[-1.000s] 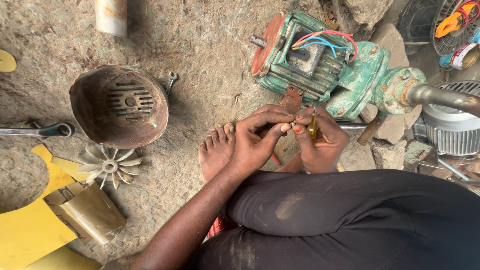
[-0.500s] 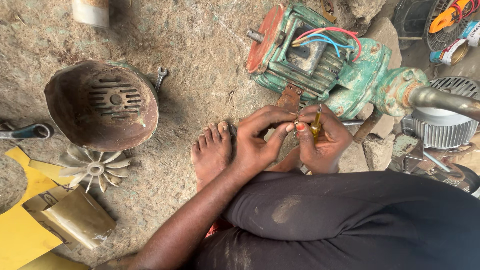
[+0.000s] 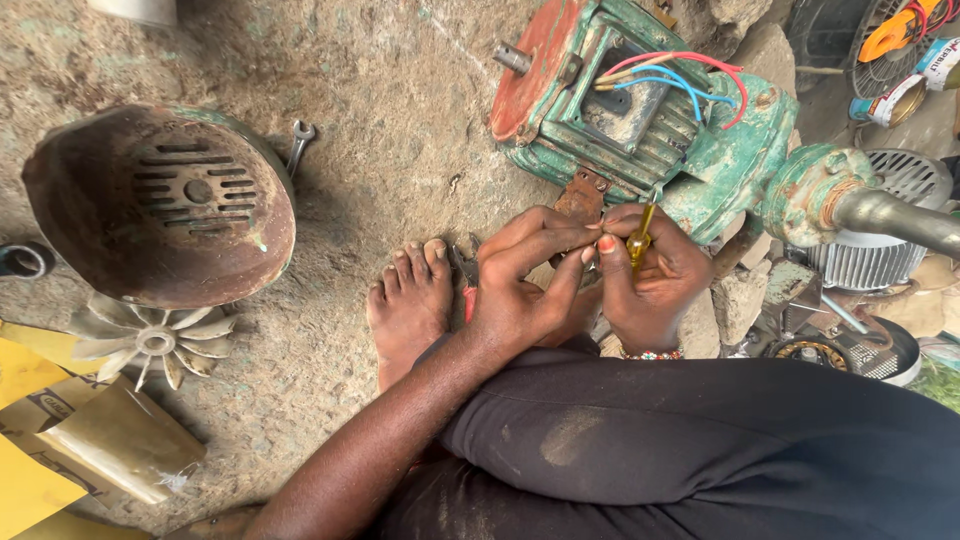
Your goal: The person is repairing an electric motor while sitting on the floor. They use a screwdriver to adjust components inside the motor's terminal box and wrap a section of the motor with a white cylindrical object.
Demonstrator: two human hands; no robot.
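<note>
Hands at motor, ground level.
Right hand grips yellow screwdriver, tip at green motor. Left hand pinched closed against it; contents unclear. Fan cover lies apart.

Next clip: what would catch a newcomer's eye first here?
Probably the green motor at top centre, its red and blue wires sticking out. Just below it, the left hand and right hand meet, the right gripping a yellow screwdriver. At left a rusty fan cover lies on the ground above a fan.
</note>
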